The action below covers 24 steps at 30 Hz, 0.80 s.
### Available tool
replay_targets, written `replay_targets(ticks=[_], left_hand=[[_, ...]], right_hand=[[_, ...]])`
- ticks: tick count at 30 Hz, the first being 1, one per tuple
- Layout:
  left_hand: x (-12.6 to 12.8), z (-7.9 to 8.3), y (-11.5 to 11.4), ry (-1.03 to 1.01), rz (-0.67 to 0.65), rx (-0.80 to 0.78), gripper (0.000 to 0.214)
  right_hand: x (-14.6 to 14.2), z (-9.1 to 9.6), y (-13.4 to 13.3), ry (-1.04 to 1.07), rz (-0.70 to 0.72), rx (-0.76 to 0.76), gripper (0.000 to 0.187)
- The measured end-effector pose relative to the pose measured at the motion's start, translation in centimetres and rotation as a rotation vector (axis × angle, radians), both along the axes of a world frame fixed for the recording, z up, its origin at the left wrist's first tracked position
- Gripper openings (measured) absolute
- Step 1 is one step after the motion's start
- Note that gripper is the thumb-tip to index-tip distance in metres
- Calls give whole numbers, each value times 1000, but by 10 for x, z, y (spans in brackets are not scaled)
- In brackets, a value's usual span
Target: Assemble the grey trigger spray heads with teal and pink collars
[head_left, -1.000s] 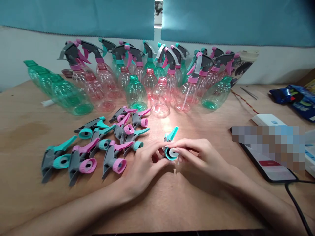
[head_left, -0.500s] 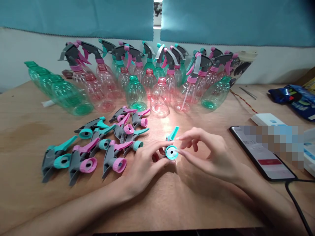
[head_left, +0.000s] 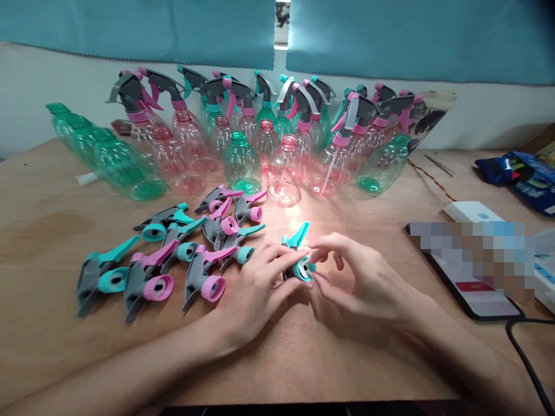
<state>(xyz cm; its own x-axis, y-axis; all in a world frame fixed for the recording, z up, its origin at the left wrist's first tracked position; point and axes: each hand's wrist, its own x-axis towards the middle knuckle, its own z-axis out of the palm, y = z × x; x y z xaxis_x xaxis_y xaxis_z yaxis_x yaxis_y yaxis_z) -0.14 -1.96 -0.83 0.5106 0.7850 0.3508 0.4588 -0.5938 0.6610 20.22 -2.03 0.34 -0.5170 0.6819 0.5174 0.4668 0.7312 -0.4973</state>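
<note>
One strip of worktop (head_left: pixel 281 370) runs from its six-o'clock edge to the left hand (head_left: pixel 259 283), which grips a turquoise sprayer head (head_left: pixel 298 268) at centre; the right hand (head_left: pixel 362 268), fingers parted, curves beside it at three. Loose sprayer heads (head_left: pixel 171 244) lie at nine, bottles (head_left: pixel 284 167) at twelve.

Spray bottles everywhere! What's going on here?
The person's left hand holds a teal-and-gray spray head, with a white piece showing inside its collar. The right hand is right beside that collar. Loose spray heads lie to the left; bottles stand farther back, some topped with spray heads, some not.
</note>
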Motion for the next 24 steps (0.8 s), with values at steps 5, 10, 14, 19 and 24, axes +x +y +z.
replay_targets(ticks=[5, 10, 14, 19, 24], left_hand=[[0, 0, 0, 18, -22, 21, 39], [2, 2, 0, 15, -45, 16, 30], [4, 3, -1, 12, -59, 2, 22], [4, 5, -1, 34, -59, -9, 24], [2, 4, 0, 28, -46, 5, 31]], right_hand=[[-1, -1, 1, -11, -9, -28, 44], [-3, -6, 1, 39, 20, -44, 51], [-6, -13, -1, 90, 29, -27, 55], [-4, -7, -1, 58, -23, -3, 56], [0, 1, -2, -9, -50, -39, 51]])
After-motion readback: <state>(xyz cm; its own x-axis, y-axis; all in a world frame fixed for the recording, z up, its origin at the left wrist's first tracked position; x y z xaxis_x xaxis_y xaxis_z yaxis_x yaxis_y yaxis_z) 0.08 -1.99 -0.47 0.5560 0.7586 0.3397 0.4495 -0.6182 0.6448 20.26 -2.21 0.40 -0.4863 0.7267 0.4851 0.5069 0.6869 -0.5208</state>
